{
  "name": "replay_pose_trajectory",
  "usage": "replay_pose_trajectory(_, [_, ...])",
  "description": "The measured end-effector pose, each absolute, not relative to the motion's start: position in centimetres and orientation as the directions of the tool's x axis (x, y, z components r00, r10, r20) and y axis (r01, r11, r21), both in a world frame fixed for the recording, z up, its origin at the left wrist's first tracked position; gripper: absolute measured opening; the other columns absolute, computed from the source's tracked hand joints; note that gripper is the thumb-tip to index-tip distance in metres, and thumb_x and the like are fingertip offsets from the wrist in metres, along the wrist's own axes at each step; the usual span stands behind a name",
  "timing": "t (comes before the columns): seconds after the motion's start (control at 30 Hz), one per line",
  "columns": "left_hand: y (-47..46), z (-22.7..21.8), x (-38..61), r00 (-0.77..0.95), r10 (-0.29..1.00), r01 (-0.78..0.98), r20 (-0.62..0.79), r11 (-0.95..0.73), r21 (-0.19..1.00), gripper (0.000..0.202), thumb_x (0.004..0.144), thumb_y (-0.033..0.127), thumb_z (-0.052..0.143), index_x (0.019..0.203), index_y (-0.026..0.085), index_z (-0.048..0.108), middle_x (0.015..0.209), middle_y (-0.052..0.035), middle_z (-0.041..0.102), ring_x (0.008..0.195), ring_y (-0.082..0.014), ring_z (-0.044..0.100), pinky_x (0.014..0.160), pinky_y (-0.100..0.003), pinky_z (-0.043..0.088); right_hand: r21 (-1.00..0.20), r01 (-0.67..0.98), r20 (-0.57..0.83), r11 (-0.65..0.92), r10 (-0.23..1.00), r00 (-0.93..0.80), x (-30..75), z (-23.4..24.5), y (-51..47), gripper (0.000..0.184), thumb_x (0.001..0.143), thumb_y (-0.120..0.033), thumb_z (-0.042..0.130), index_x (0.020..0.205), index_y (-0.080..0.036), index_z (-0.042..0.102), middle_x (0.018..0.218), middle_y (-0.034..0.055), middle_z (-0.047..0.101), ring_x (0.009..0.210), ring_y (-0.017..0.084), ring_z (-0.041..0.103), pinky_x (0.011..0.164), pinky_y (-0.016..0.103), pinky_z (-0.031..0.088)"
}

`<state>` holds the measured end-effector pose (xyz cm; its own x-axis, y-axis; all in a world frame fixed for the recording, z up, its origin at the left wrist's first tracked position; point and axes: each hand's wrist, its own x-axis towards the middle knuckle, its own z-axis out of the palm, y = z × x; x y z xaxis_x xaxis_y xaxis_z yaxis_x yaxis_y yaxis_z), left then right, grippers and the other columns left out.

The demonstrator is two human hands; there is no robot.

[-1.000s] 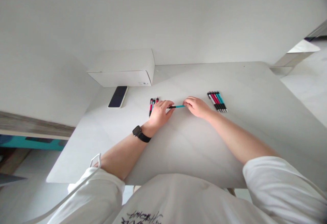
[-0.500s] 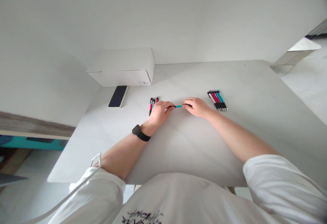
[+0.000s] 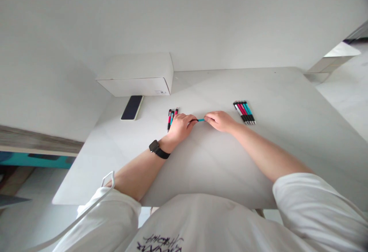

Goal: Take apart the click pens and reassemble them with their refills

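A teal pen with a black grip (image 3: 201, 120) lies crosswise between my two hands, low over the table. My left hand (image 3: 183, 125), with a dark watch on its wrist, is closed on the black end. The other, teal end is pinched in the fingers of my right hand (image 3: 219, 120); its tip is hidden there. Just beyond my left hand, a few pens (image 3: 169, 118), red and teal with black parts, lie partly covered by that hand. Right of my right hand, a row of several pens (image 3: 244, 112) in white, red and teal lies side by side.
A white box (image 3: 138, 87) stands against the wall at the back left of the pale marbled table (image 3: 212, 167). In front of it lies a phone (image 3: 132, 107) with a dark screen. A white cable (image 3: 77, 221) runs along my left sleeve.
My hands have drawn very slightly closer together along the pen, so a little less of its teal barrel shows. The other pens, box and phone stay in place.
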<state>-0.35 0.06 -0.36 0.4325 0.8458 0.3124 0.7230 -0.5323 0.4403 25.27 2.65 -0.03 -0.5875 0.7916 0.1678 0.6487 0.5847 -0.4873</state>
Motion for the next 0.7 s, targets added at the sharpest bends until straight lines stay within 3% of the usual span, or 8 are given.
replay_pose_trajectory(0.13, [0.03,-0.34,-0.34,0.453,0.838,0.712,0.304,-0.545,0.442,0.024,0.106,0.037,0.054,0.109,0.025,0.074,0.091,-0.0050,0.076,0.091,-0.0236,0.069,0.093,-0.040,0.047,-0.508,0.615,0.239,0.603,0.785,-0.572,25.30,0.13,2.59,0.015,0.099,-0.033,0.061,0.107,-0.024,0.070,0.102,0.0059,0.075,0.092,0.021,0.067,0.080,0.030,0.044])
replay_pose_trajectory(0.23, [0.11,-0.44,-0.38,0.443,0.840,0.719,0.314,-0.542,0.436,0.022,0.105,0.037,0.055,0.109,0.025,0.074,0.093,-0.0051,0.076,0.091,-0.0240,0.068,0.091,-0.040,0.047,-0.534,0.611,0.225,0.585,0.794,-0.565,25.37,0.04,2.59,0.020,0.099,-0.034,0.063,0.115,-0.026,0.069,0.110,0.0058,0.075,0.095,0.022,0.068,0.082,0.031,0.046])
replay_pose_trajectory(0.33, [0.13,-0.51,-0.36,0.436,0.841,0.728,0.319,-0.538,0.424,0.022,0.105,0.036,0.056,0.110,0.025,0.073,0.095,-0.0050,0.076,0.092,-0.0245,0.068,0.092,-0.040,0.047,-0.496,0.629,0.197,0.599,0.783,-0.591,25.39,-0.22,2.64,0.018,0.103,-0.034,0.056,0.105,-0.024,0.071,0.104,0.0067,0.075,0.094,0.022,0.067,0.082,0.032,0.045])
replay_pose_trajectory(0.4, [0.10,-0.51,-0.34,0.438,0.841,0.729,0.317,-0.539,0.422,0.022,0.105,0.037,0.055,0.110,0.025,0.073,0.096,-0.0048,0.076,0.092,-0.0245,0.068,0.093,-0.041,0.047,-0.477,0.639,0.207,0.603,0.784,-0.585,25.36,-0.34,2.62,0.011,0.099,-0.030,0.061,0.103,-0.023,0.069,0.101,0.0067,0.074,0.091,0.022,0.066,0.080,0.032,0.045])
replay_pose_trajectory(0.5, [0.04,-0.45,-0.33,0.433,0.848,0.736,0.307,-0.529,0.422,0.023,0.106,0.038,0.054,0.111,0.025,0.073,0.096,-0.0051,0.077,0.093,-0.0246,0.068,0.094,-0.041,0.046,-0.497,0.633,0.216,0.593,0.791,-0.572,25.30,-0.32,2.55,0.021,0.092,-0.028,0.069,0.112,-0.024,0.066,0.109,0.0063,0.074,0.094,0.023,0.067,0.081,0.031,0.045])
replay_pose_trajectory(0.7, [0.01,-0.44,-0.34,0.437,0.847,0.736,0.302,-0.530,0.422,0.023,0.105,0.037,0.054,0.111,0.025,0.073,0.098,-0.0057,0.077,0.094,-0.0252,0.069,0.095,-0.042,0.047,-0.481,0.643,0.180,0.596,0.785,-0.593,25.23,-0.11,2.54,0.015,0.102,-0.033,0.057,0.100,-0.024,0.069,0.100,0.0059,0.075,0.092,0.022,0.067,0.081,0.031,0.044])
